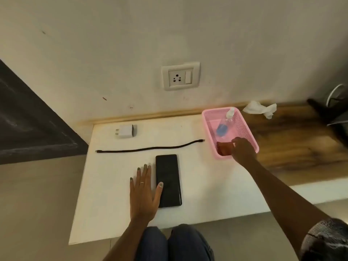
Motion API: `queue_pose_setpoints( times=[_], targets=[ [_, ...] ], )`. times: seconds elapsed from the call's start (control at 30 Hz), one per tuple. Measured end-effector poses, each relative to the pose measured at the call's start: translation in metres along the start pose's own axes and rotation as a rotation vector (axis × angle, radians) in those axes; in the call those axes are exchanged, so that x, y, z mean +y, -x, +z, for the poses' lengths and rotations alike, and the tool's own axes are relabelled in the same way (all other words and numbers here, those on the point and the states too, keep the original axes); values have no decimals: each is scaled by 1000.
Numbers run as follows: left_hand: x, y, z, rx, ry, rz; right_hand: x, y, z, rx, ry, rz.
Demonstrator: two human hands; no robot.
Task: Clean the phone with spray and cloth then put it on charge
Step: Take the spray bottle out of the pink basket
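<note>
While we reach for supplies: phone [168, 180] is our landmark, lying flat and screen-up on the white surface [105, 187], untouched by spray or cloth as far as we can judge.
Left hand [144, 193]: open, fingers spread flat on the surface just left of the phone, thumb tip resting on its screen; gripping nothing.
Right hand [241, 150]: up and right of the phone, reaching into the near end of the pink basket [246, 127]; fingers dip behind the rim, so we cannot tell if they are closed on anything.
Spray bottle [226, 123]: lying tilted inside the basket, beyond the right hand, not clearly touched.
Cloth: a crumpled white cloth [260, 109] sits past the basket, far right of the phone, against the wall.
Charging bits: black cable [150, 147] just above the phone, white adapter [125, 131] further up-left, wall socket [180, 76] above all.
Stage: picking up spray, we judge.
Risks: light basket could slide or tip if we drag the bottle out; overspray could wet the cable or adapter lying close to the phone.
</note>
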State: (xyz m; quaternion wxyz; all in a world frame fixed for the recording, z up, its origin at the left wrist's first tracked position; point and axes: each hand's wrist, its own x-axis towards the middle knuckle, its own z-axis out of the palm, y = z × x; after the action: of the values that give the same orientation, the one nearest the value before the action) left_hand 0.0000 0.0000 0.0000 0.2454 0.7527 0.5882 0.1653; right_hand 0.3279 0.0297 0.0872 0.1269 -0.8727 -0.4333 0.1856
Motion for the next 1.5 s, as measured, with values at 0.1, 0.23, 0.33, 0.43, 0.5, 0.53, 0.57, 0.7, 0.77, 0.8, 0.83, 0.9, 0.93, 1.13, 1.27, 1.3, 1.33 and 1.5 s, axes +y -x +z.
queue_pose_setpoints(
  times=[0.1,0.23,0.33,0.43,0.5,0.53,0.57,0.7,0.77,0.8,0.83,0.9,0.93,1.13,1.27,1.3,1.33,1.5],
  targets=[
    [-11,0,1,4,-57,67,1,-14,6,-16,-5,46],
    [-17,1,6,18,-59,75,-5,-27,12,-51,-36,70],
    [-18,1,5,14,-61,73,-9,-33,16,-46,-26,90],
    [-17,1,5,11,-46,66,-9,-38,21,-52,15,117],
    [-17,1,5,12,-41,64,-9,-39,22,-32,71,172],
    [-17,0,6,13,-37,63,-9,-40,23,-13,116,181],
    [-17,0,6,15,-33,61,-9,-40,24,4,150,175],
    [-19,1,6,26,-25,58,-12,-36,21,-1,16,100],
    [-19,1,6,27,-23,56,-17,-30,15,67,-111,53],
    [-18,1,5,25,-23,54,-22,-25,12,118,-173,37],
    [-18,2,5,22,-24,52,-27,-20,8,169,-237,29],
    [-17,2,4,15,-27,50,-39,-7,2,265,-343,-1],
    [-17,2,4,12,-30,50,-46,0,0,291,-385,-26],
    [-17,1,4,10,-38,46,-83,42,9,135,-713,-155],
    [-17,1,4,12,-39,44,-89,61,37,-91,-806,-113],
    [-17,1,4,13,-38,42,-86,64,45,-140,-796,-99],
    [-17,1,4,14,-37,41,-83,66,53,-177,-778,-76],
    [-17,1,4,10,-40,39,-60,73,85,-233,-630,86]
  ],
)
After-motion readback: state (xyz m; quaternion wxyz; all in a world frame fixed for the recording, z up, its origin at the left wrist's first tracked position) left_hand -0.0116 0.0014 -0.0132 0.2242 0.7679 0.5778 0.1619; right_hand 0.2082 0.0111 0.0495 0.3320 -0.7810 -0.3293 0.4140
